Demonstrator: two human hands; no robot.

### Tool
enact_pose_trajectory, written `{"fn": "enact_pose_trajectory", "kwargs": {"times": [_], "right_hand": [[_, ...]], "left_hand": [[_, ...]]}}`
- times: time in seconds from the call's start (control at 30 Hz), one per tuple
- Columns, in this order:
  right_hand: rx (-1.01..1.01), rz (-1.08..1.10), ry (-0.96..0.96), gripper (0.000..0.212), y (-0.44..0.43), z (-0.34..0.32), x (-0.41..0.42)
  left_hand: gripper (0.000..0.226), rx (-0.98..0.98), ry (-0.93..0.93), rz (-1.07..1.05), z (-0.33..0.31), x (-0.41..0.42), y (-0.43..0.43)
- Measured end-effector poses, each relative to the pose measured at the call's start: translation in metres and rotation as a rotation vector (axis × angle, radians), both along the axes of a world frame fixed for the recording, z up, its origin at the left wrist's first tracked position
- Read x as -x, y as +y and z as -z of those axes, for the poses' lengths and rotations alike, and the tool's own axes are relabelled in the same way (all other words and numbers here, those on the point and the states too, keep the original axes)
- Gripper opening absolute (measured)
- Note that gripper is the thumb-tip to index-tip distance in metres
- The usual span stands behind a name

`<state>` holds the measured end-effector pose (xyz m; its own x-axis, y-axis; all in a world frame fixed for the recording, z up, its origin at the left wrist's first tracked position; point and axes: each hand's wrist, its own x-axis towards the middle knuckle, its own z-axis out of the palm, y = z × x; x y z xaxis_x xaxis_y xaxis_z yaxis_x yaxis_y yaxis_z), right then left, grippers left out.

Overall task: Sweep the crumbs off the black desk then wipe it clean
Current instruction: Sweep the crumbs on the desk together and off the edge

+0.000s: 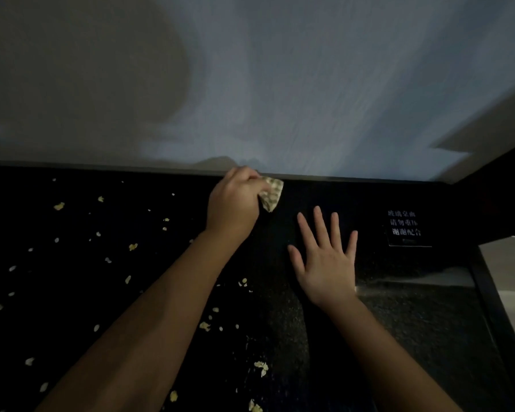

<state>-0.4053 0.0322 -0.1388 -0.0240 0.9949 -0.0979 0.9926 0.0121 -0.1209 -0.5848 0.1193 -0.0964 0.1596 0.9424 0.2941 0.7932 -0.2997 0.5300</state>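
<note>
Gripping a crumpled patterned cloth (271, 194) in my left hand (234, 200), fingers curled tightly round it, I hold it at the far edge of the black desk (72, 292), just below a pale wall (280, 84). My right hand (324, 263) lies flat on the desk nearby, fingers straight and spread, holding nothing. Pale crumbs (133, 247) are scattered over the desk's left side. A small sign (405, 224) with white characters sits further right.
</note>
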Motion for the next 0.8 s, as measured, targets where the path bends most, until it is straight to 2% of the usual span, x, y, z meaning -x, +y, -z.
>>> {"fn": "enact_pose_trajectory", "kwargs": {"times": [0.07, 0.13, 0.27, 0.37, 0.5, 0.57, 0.67, 0.8], "right_hand": [[-0.016, 0.031, -0.010, 0.066, 0.001, 0.002, 0.002], [-0.033, 0.042, -0.015, 0.066, 0.001, 0.003, 0.002], [-0.026, 0.046, -0.023, 0.067, 0.002, 0.005, 0.002], [-0.020, 0.053, -0.020, 0.064, 0.002, 0.004, 0.002], [0.005, 0.045, -0.031, 0.062, 0.001, 0.004, 0.002], [0.007, 0.048, -0.048, 0.062, 0.002, 0.002, 0.002], [0.031, 0.012, -0.054, 0.063, 0.003, -0.002, 0.008], [0.059, -0.087, -0.036, 0.064, 0.016, -0.004, 0.034]], "left_hand": [[0.043, 0.052, 0.037, 0.033, 0.003, -0.019, 0.018], [0.034, 0.107, 0.128, 0.127, 0.006, -0.032, 0.025], [0.021, 0.059, 0.134, 0.256, 0.013, -0.020, 0.007], [0.030, 0.102, 0.190, 0.294, 0.015, 0.003, -0.024], [0.020, 0.096, 0.181, 0.375, 0.010, 0.025, -0.069], [0.025, 0.133, 0.164, 0.392, 0.010, 0.032, -0.084], [0.029, 0.167, 0.073, 0.309, 0.006, 0.038, -0.085], [0.033, 0.051, 0.007, 0.051, -0.007, 0.054, -0.043]]}}
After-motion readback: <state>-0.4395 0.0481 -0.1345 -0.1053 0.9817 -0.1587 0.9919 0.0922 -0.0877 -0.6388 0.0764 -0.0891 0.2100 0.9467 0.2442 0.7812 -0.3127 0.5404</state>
